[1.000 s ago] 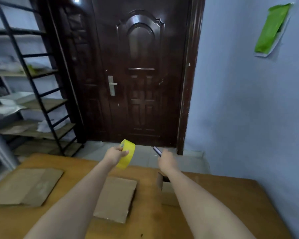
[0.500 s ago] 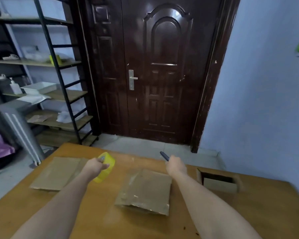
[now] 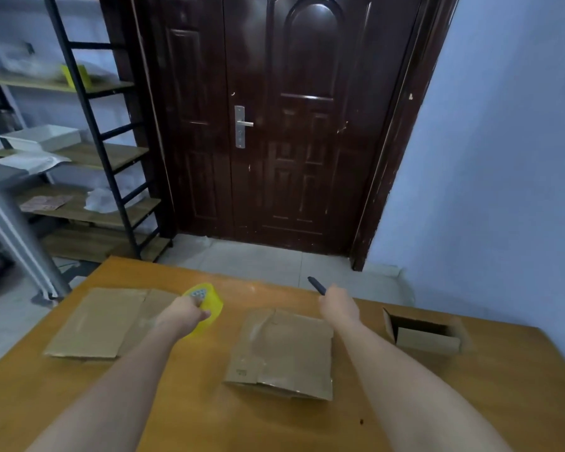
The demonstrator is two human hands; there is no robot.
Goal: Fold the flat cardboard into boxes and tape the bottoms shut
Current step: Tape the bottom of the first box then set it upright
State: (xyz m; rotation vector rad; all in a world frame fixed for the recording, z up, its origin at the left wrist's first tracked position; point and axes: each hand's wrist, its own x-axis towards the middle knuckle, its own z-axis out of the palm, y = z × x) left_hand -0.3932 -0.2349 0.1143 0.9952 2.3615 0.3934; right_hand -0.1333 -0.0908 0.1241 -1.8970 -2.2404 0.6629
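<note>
My left hand grips a yellow roll of tape above the wooden table. My right hand holds a thin dark tool, its tip pointing away towards the door. Between my forearms lies a flat folded cardboard. A second flat cardboard lies to the left, partly behind my left hand. At the right stands a small assembled box, open at the top.
A dark double door stands beyond the table's far edge, with grey floor between. Black metal shelving with wooden boards fills the left. A blue wall runs close along the right side of the table.
The view has swung left and down, so the cardboards and box now sit further right in frame. Both hands have lowered towards the table, keeping the tape and the dark tool.
</note>
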